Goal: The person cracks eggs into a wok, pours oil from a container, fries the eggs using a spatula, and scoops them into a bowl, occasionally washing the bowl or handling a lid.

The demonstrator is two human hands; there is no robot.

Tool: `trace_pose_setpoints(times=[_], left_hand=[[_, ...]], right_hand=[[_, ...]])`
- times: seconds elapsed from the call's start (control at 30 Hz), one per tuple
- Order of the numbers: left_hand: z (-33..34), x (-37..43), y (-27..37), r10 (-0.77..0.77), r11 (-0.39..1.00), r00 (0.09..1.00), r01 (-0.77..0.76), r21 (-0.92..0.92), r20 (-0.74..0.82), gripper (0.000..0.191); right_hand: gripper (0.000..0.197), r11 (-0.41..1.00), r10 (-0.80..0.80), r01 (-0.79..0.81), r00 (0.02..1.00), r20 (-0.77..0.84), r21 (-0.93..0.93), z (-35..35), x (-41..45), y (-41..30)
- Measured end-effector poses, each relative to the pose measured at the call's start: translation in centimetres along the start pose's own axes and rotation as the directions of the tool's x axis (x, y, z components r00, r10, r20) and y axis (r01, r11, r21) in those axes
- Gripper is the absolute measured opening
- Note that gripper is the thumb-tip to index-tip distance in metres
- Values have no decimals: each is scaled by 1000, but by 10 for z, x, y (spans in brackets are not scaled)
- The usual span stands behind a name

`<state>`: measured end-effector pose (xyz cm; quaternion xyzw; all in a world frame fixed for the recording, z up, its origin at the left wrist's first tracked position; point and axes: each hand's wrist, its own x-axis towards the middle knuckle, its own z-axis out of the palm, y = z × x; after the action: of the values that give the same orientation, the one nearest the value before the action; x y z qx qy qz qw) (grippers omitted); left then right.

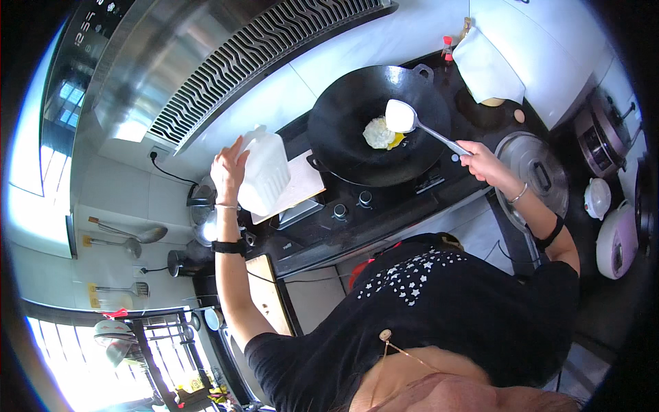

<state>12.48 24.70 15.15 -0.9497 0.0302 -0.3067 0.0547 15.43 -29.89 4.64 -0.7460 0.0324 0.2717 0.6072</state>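
Observation:
My right hand (483, 162) grips the handle of a metal wok spatula (400, 117). The spatula's blade is over a black wok (350, 159) on the left side of the gas hob, beside a fried egg (379, 134) with white and some yellow yolk showing. Whether the blade touches the egg, I cannot tell. My left hand (229, 167) is closed around the upper part of a white translucent plastic jug (265, 170). The jug is to the left of the wok, above a pale board (307, 181), and its far side is hidden.
A metal wok lid (533, 170) lies right of the wok, near a loose egg (519, 116) and a white cloth (486, 67). A slatted range hood (247, 56) overhangs the back. Hob knobs (340, 210) line the front. A lilac-and-white appliance (616, 242) stands far right.

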Motion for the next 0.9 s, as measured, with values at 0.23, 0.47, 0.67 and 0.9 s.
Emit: trace_pose_setpoints(times=[0.23, 0.47, 0.67, 0.9], left_hand=[[-39, 75, 63, 308, 950, 891, -270, -158, 334, 36], [-18, 124, 139, 538, 828, 579, -500, -254, 613, 31], [13, 144, 186, 611, 741, 431, -607, -288, 664, 34], [39, 157, 222, 633, 719, 310, -574, -391, 709, 35]], right_hand=[[25, 955, 28, -89, 976, 214, 282, 22, -22, -22], [4, 944, 13, -112, 953, 303, 311, 29, -39, -35], [17, 936, 99, -184, 956, 278, 299, 30, -39, -29], [11, 958, 60, -129, 964, 260, 255, 28, -41, -32]])
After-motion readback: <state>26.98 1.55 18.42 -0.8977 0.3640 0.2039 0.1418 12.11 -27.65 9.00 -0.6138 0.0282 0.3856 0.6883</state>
